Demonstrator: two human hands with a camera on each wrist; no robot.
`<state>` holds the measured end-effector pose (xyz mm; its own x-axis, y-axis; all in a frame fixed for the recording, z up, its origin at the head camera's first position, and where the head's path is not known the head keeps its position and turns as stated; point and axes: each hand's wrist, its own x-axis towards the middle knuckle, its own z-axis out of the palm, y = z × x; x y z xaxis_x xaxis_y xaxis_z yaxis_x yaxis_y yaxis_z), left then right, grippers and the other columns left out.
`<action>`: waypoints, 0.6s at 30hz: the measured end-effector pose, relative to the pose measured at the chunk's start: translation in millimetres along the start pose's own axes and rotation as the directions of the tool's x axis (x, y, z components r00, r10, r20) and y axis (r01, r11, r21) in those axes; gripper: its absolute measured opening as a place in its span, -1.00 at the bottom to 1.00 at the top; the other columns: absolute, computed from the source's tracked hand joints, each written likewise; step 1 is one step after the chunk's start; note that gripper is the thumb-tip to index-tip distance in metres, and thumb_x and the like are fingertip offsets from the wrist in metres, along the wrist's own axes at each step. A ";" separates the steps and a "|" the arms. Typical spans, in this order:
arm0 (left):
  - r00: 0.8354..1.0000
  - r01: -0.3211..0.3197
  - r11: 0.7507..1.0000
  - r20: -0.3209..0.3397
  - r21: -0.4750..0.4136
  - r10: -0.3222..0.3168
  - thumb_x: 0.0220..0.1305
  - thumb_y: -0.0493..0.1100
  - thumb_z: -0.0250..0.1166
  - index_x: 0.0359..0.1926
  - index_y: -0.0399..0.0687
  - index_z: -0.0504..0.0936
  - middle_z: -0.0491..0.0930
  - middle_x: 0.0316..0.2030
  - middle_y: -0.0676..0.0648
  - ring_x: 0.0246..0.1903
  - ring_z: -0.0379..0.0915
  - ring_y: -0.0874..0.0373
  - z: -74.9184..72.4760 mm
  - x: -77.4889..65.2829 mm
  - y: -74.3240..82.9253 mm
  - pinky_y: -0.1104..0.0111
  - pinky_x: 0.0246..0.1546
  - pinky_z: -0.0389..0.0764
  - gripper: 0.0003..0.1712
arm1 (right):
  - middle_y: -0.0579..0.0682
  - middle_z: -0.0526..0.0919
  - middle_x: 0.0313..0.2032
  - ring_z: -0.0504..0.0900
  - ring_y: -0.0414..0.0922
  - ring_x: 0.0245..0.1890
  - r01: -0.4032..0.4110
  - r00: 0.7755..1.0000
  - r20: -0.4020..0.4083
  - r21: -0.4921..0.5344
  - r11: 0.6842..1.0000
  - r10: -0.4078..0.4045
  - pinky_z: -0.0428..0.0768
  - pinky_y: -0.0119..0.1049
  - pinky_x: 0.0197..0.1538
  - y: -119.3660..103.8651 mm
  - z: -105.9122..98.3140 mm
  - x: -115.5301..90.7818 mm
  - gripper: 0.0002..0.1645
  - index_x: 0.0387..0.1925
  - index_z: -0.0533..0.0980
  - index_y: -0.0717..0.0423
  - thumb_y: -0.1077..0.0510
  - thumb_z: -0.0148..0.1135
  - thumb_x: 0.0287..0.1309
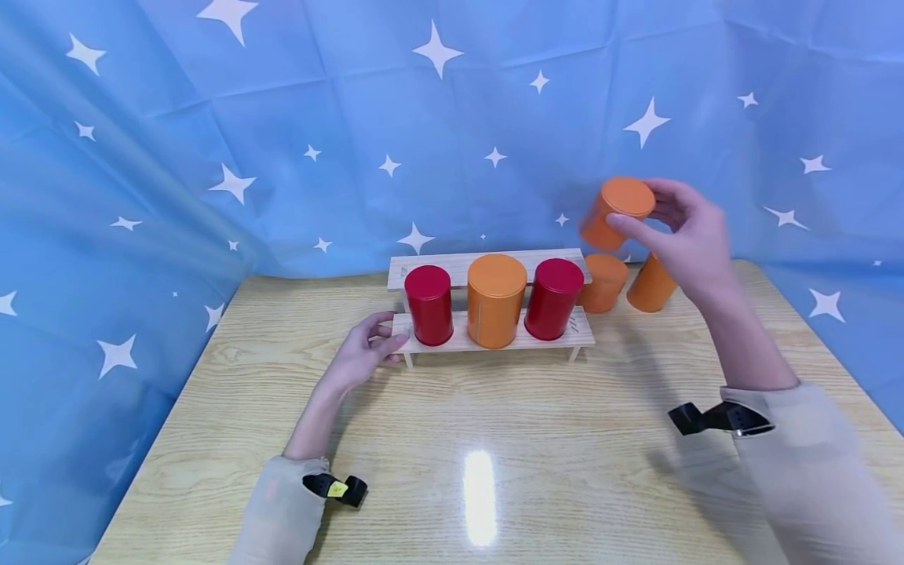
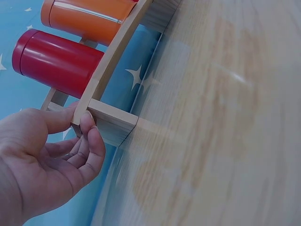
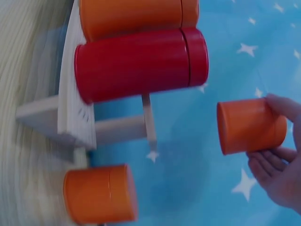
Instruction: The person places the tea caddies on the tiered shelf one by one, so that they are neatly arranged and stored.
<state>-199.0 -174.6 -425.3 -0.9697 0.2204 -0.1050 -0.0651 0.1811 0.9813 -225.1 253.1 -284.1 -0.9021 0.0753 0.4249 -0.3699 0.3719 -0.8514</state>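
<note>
My right hand (image 1: 690, 235) grips a small orange canister (image 1: 616, 213) with thumb and fingers, holding it tilted in the air behind and right of a two-tier wooden rack (image 1: 487, 269). My left hand (image 1: 359, 351) pinches the left end of the rack's lower board (image 2: 98, 80) between thumb and fingers. On that board stand a red canister (image 1: 429, 306), a large orange canister (image 1: 496, 302) and a second red canister (image 1: 554, 300). In the right wrist view the held orange canister (image 3: 251, 125) is apart from the rack.
Two more orange canisters stand on the table right of the rack, a short one (image 1: 603, 284) and another (image 1: 651, 284) partly hidden by my right hand. A blue star-patterned cloth (image 1: 353, 102) hangs behind the wood-grain table (image 1: 395, 455) and along its sides.
</note>
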 end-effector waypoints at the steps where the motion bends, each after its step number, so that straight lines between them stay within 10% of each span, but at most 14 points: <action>1: 1.000 0.000 1.000 0.000 0.001 0.000 0.42 -0.26 0.29 0.46 -0.41 0.17 0.40 -0.04 -0.30 -0.34 0.59 0.09 -0.1 -0.1 0.2 0.27 -0.14 0.74 -0.27 | -0.10 0.62 0.06 0.58 -0.20 0.05 0.004 1.000 0.008 0.003 1.000 -0.004 0.52 -0.57 0.06 -1.8 4.3 1.2 -0.36 0.26 0.53 0.08 0.18 0.50 0.13; 18: 1.000 0.007 1.000 0.008 0.000 -0.007 0.42 -0.26 0.29 0.47 -0.39 0.17 0.39 -0.03 -0.30 -0.33 0.59 0.04 -1.2 -0.3 1.0 0.23 -0.12 0.74 -0.27 | -0.02 0.62 0.10 0.59 -0.13 0.09 0.029 0.985 0.173 -0.030 0.999 -0.023 0.55 -0.37 0.17 -34.2 70.4 14.0 -0.29 0.30 0.48 0.04 0.00 0.51 0.14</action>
<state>-199.0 -175.7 -424.1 -0.9674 0.2268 -0.1132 -0.0719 0.1827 0.9805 -240.7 176.3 -270.7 -0.9181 -0.0948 0.3849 -0.3891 0.4018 -0.8290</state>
